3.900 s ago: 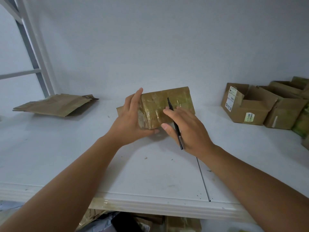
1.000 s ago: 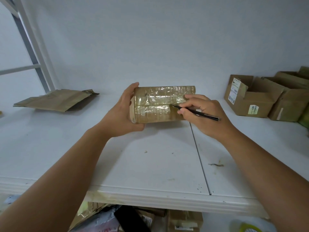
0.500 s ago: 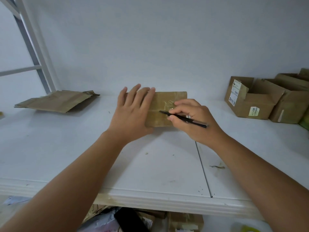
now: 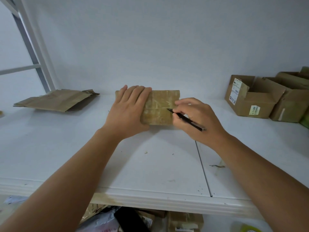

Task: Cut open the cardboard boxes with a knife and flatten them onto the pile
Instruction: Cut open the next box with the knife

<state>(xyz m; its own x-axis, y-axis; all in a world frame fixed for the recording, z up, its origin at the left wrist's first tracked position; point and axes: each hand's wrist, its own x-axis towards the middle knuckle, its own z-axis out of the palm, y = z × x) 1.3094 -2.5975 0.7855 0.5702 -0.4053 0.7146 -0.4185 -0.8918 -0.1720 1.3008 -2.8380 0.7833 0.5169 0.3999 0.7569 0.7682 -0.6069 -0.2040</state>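
White tabletop [image 4: 83, 156], seam running front to back on the right. On it: taped cardboard box [image 4: 160, 108] at centre, flattened cardboard pile [image 4: 56, 100] far left, open boxes [image 4: 260, 99] far right by the wall, plus small scraps [image 4: 216, 166] near the seam.

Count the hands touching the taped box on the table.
2: the left hand lies flat over the box's left part; the right hand, holding the knife, is at its right end.
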